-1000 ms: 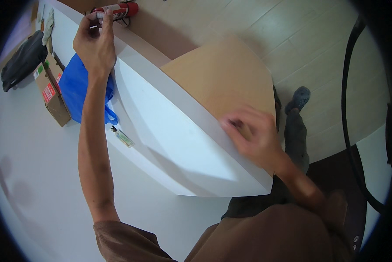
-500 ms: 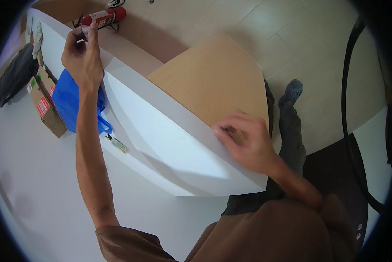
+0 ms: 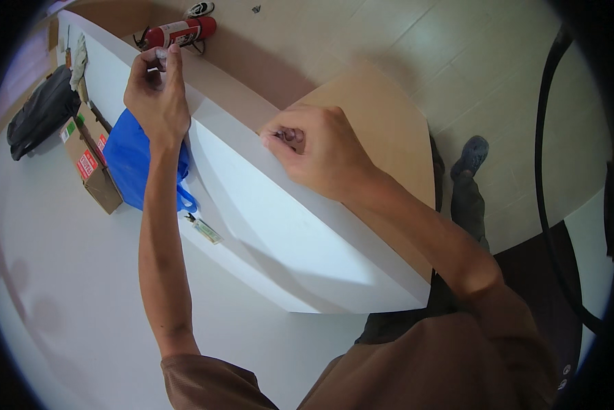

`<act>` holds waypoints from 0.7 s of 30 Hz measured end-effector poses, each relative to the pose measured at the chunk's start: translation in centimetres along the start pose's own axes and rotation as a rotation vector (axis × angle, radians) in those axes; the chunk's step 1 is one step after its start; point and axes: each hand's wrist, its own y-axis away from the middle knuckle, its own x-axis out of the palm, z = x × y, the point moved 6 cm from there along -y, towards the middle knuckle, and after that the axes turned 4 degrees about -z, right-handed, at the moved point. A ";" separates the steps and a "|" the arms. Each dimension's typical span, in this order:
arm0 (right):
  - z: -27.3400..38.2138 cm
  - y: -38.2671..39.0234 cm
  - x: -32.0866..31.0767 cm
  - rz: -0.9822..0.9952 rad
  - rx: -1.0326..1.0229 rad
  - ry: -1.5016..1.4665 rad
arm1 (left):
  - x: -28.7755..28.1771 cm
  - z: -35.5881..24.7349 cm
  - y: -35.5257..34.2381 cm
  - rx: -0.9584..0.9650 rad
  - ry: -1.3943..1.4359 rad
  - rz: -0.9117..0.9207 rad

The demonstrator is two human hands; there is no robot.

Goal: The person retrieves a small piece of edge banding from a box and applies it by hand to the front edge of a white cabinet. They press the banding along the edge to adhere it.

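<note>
My left hand (image 3: 158, 96) is raised over the top edge of a white panel (image 3: 252, 184), thumb and fingers closed in a pinch. A small whitish bit shows between its fingertips, too small to name. My right hand (image 3: 324, 150) is also closed, thumb against curled fingers, above the panel's grey-white top edge. Whatever it may hold is hidden by the fingers. A light wooden board (image 3: 382, 130) lies beyond and below my right hand and forearm.
Left of the panel are a blue bag (image 3: 129, 160), a cardboard box (image 3: 91, 160), a black bag (image 3: 42, 113) and a small tag (image 3: 206, 231). A red fire extinguisher (image 3: 184, 32) lies past my left hand. A black cable (image 3: 541, 150) hangs at right; another person's shoe (image 3: 474, 150) shows on the floor.
My right hand has moved left and farther away along the panel's top edge, nearer my left hand. The left hand stays pinched, and the whole view has shifted slightly.
</note>
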 end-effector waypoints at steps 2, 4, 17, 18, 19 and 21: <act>-0.4 0.9 -0.1 -0.009 0.024 -0.046 | -0.6 0.2 0.1 0.004 -0.022 -0.005; -0.7 4.0 -1.5 -0.048 0.069 -0.060 | -1.0 0.0 0.1 0.005 -0.034 -0.007; -0.4 2.3 -0.7 -0.063 0.006 -0.056 | -0.4 -0.1 0.0 0.006 0.015 0.003; -0.5 0.3 0.3 -0.043 -0.020 -0.036 | -0.3 -0.2 0.0 0.001 0.038 0.008; -0.5 -0.9 0.8 -0.027 -0.051 -0.008 | -0.1 -0.1 -0.2 0.003 0.041 0.008; -0.1 -0.7 0.2 -0.072 -0.075 -0.030 | 0.2 0.1 -0.3 0.007 0.048 0.007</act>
